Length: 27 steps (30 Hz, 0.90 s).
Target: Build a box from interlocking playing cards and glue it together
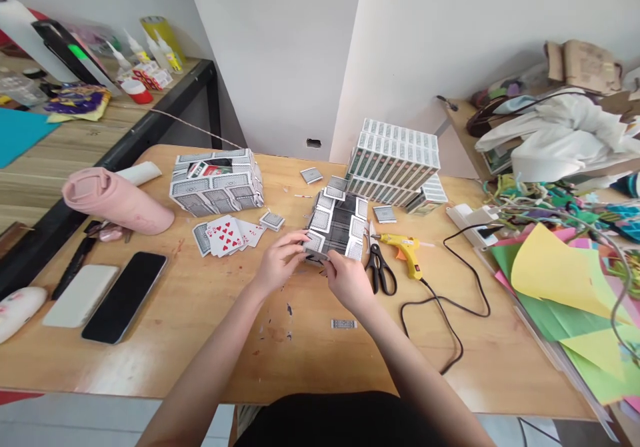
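a card-trimmed dark box [337,224] is set on the worktop [310,364], left of the yellow glue gun [411,257]. at its near edge, a card [315,242] is clamped in the grip of the left hand [283,260] and right hand [347,277]. black scissors [379,268] are laid just left of the glue gun; card packs [393,160] are stacked behind it.

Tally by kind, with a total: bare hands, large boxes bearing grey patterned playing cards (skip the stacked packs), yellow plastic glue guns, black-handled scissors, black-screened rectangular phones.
Bare hands (left hand, right hand): 2
Large card-bearing boxes (box at the hands, box at left): 2
Yellow glue gun: 1
Black-handled scissors: 1
Black-screened phone: 1
Total: 7
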Tool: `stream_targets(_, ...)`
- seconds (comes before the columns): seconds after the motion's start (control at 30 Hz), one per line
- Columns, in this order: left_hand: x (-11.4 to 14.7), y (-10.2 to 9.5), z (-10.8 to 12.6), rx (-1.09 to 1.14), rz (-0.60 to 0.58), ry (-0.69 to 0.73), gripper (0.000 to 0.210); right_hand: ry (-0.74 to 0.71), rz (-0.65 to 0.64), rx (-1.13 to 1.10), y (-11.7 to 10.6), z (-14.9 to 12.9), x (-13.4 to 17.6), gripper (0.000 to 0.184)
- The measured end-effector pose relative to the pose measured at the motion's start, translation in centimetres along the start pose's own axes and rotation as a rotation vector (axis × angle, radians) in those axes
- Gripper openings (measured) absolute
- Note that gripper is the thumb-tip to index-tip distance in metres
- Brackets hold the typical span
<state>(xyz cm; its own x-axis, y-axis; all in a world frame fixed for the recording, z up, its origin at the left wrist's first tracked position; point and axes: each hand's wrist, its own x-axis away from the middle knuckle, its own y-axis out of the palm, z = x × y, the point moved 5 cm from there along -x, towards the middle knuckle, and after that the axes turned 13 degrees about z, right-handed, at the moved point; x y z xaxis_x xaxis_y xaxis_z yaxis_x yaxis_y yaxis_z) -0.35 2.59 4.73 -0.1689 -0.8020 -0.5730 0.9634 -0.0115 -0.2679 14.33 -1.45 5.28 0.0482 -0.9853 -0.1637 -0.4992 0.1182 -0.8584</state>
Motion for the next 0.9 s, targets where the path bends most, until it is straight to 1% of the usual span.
stream_targets(0.13, 0.19, -0.09, -0.03, -0.003, -0.010, 0.007, 0.012, -0.059, 0.037, -0.012, 0.21, 0.07, 0.34, 0.021)
stream_targets(0.3, 0.38, 0.04, -0.14, -0.032, -0.005, 0.039, 0.014, -0.030, 0.024, 0.001, 0.20, 0.23, 0.18, 0.020)
stream_targets(0.43, 0.61, 0.08, -0.12, -0.040, 0.020, 0.036, 0.013, -0.013, 0.006, 0.007, 0.16, 0.23, 0.06, 0.020)
stream_targets(0.6, 0.71, -0.05, -0.08, -0.001, 0.046, -0.033, 0.013, 0.014, -0.020, 0.010, 0.11, 0.19, 0.08, 0.020)
stream_targets(0.77, 0.61, 0.03, -0.28, 0.041, 0.023, -0.140, 0.011, 0.043, -0.053, 0.017, -0.26, 0.09, -0.13, 0.019)
stream_targets(0.83, 0.49, 0.02, -0.28, 0.027, 0.032, -0.145, 0.010, 0.049, -0.068, 0.020, -0.35, 0.07, -0.23, 0.019)
stream_targets(0.9, 0.35, 0.02, -0.20, 0.006, 0.039, -0.120, 0.009, 0.047, -0.076, 0.031, -0.37, 0.04, -0.33, 0.018)
